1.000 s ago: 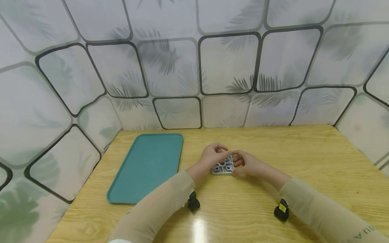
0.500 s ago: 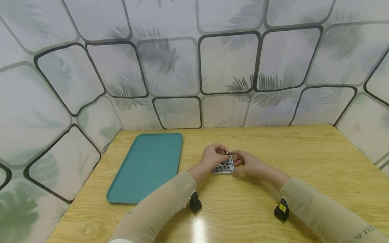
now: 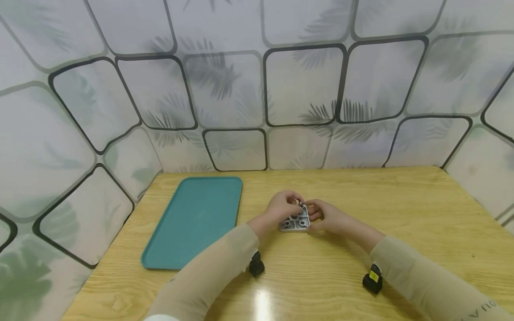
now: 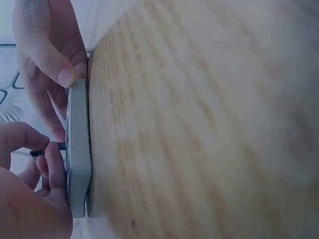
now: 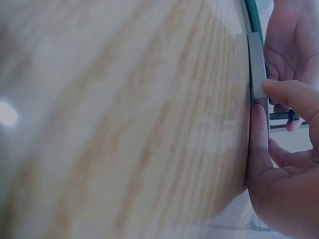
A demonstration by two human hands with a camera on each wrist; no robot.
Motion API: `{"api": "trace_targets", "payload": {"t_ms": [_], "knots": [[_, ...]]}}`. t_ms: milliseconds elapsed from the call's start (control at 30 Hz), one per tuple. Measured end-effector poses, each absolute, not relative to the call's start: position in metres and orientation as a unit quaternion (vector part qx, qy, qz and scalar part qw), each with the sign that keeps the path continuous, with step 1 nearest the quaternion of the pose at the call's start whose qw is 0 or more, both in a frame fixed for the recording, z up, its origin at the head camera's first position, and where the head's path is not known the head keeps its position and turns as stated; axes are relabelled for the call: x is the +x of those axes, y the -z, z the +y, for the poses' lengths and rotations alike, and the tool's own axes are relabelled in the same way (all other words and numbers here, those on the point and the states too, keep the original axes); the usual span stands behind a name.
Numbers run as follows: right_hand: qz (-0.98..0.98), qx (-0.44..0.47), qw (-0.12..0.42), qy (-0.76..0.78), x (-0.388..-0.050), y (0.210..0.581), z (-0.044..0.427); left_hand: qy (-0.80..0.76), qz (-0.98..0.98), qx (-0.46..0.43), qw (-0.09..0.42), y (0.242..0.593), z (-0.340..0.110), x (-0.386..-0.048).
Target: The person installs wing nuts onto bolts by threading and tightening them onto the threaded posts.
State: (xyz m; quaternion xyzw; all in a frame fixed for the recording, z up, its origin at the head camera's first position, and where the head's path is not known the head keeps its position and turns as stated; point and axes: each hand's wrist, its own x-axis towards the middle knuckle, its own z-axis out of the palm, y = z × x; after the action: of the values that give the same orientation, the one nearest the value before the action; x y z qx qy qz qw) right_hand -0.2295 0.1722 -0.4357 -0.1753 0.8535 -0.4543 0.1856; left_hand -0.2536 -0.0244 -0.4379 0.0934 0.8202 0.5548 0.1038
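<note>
A square grey metal plate [image 3: 295, 226] with a ribbed, holed face lies on the wooden table, face up. My left hand [image 3: 278, 208] is over its far left part, thumb and fingers pinching a small black bolt [image 4: 36, 153]. The bolt stands upright from the plate's face, its shaft [image 5: 279, 116] showing in the right wrist view. At the plate's right edge, my right hand [image 3: 332, 218] grips the rim between thumb and finger. How deep the bolt sits is hidden.
A teal tray [image 3: 192, 218] lies left of the hands on the wooden table [image 3: 401, 214]. Patterned cloth [image 3: 305, 84] hangs behind and at the sides. Black wrist cameras hang under both cuffs, the left camera [image 3: 256, 265] and the right camera [image 3: 372, 281].
The left thumb and fingers have shifted slightly about the bolt, uncovering more of the plate's far part. The right hand and the plate have stayed in place.
</note>
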Motion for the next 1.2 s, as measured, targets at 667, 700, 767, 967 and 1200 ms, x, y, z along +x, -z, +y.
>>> {"api": "trace_targets", "payload": {"t_ms": [667, 700, 767, 967, 1200], "knots": [[0.864, -0.172, 0.18, 0.438, -0.227, 0.434, 0.173, -0.555, 0.827, 0.063, 0.073, 0.44, -0.02, -0.248], [0.863, -0.172, 0.181, 0.44, -0.227, 0.433, 0.173, -0.561, 0.822, 0.063, 0.075, 0.44, -0.021, -0.248], [0.861, -0.174, 0.181, 0.443, -0.227, 0.432, 0.173, -0.566, 0.818, 0.067, 0.078, 0.438, -0.022, -0.25], [0.854, -0.169, 0.184, 0.456, -0.229, 0.433, 0.172, -0.578, 0.806, 0.075, 0.104, 0.437, -0.026, -0.255], [0.854, -0.17, 0.177, 0.459, -0.228, 0.434, 0.172, -0.588, 0.795, 0.084, 0.126, 0.438, -0.03, -0.257]]}}
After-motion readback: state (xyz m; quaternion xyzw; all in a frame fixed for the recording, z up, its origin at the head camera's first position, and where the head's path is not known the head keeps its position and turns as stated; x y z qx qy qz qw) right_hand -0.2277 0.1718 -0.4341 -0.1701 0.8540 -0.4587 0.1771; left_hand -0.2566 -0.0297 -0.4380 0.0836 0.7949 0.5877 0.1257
